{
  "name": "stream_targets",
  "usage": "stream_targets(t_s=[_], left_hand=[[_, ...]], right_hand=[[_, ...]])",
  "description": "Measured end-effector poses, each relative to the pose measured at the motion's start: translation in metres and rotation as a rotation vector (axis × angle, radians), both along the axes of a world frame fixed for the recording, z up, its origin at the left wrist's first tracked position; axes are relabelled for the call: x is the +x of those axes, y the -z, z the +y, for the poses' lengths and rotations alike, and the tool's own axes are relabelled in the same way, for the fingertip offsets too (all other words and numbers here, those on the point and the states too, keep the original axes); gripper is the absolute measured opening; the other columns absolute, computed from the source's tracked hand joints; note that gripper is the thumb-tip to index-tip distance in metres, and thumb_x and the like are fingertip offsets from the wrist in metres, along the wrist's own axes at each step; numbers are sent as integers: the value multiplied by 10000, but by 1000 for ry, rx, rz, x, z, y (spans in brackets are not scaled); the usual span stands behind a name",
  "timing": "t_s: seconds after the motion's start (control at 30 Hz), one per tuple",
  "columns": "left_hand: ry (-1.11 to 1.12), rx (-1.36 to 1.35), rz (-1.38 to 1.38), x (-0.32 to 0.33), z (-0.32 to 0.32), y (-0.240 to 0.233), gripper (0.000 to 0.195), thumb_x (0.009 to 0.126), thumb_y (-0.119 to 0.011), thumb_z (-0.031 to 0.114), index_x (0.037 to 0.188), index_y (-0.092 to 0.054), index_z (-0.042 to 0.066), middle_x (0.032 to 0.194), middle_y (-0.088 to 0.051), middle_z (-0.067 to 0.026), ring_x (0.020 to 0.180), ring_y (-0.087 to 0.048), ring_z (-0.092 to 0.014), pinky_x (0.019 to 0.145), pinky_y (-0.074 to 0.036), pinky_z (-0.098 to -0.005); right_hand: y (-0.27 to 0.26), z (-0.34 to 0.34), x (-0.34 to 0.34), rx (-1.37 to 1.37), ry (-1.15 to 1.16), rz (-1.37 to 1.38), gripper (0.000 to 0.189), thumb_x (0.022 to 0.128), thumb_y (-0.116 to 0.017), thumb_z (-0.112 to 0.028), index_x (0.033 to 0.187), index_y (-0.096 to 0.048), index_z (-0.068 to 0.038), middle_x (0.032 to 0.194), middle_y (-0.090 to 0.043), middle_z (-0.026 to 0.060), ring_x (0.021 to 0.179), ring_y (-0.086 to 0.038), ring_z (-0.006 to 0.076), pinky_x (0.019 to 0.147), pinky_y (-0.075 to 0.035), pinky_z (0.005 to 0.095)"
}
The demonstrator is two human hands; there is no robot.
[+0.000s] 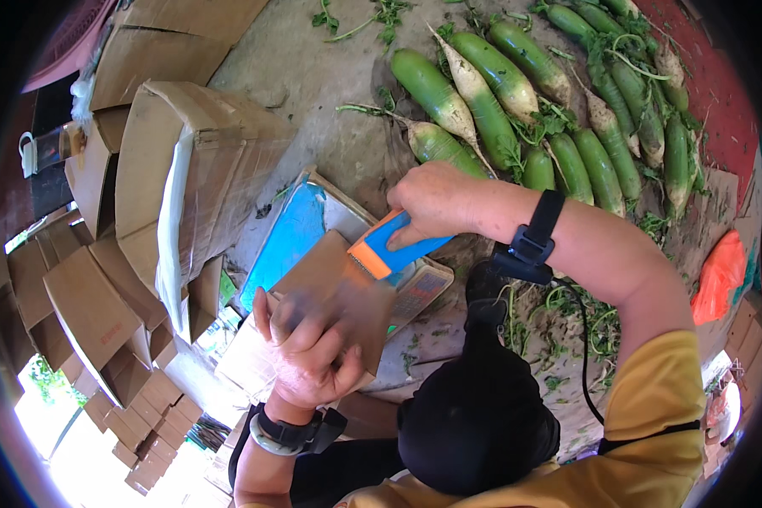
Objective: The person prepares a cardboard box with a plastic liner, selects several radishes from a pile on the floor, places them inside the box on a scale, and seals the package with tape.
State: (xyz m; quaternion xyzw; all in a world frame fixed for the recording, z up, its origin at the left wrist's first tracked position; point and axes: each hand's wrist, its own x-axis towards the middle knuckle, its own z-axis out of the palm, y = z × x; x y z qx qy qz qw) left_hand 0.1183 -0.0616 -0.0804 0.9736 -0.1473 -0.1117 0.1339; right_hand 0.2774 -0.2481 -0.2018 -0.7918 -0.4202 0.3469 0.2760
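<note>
My right hand [428,200] is closed around a blue and orange tape dispenser [390,244]. Its toothed orange end rests at a brown cardboard flap [336,267] of a box tilted in front of me. My left hand [314,355], partly blurred, lies over the near part of the cardboard with its fingers curled; whether it grips the edge is unclear. Behind the box stands a scale with a blue top [292,228] and a keypad [422,289], partly covered by the cardboard. Green radishes with pale tips [432,95] lie on the ground beyond my right hand.
Several cardboard boxes [228,146] stand on the left, with flattened or stacked cartons [159,413] farther down. Leaf trimmings [565,317] lie under my right forearm. An orange plastic bag [717,279] is at the far right. A black cable [584,355] hangs from my right wrist strap.
</note>
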Motion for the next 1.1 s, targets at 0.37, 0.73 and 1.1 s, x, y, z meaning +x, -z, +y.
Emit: stream_targets(t_s=[0.37,0.73,1.1], left_hand=[[10,-4,-47,0,-6,-3,244,642,-573,254,840,-666,147,1022,-611,-5,1037,-449,-312,1062,-133,-553],[-24,-23,-44,-4,-1,-1,219,651,-598,278,825,-660,160,972,-606,0,1050,-466,-299,1065,-129,-546],[-31,-47,-16,4,-7,-3,217,675,-633,300,827,-669,148,935,-603,-8,1067,-495,-270,1048,-110,-585]], right_hand=[[-37,25,5,-217,-45,18,472,637,-706,-452,804,-680,-11,754,-643,184,737,-627,339,664,-495,411],[-75,41,78,-232,275,-222,486,740,-613,-481,806,-678,-4,794,-658,169,765,-647,300,697,-514,396],[105,121,39,-68,621,-530,188,737,-611,-159,872,-588,-29,809,-623,139,792,-599,307,721,-435,409]])
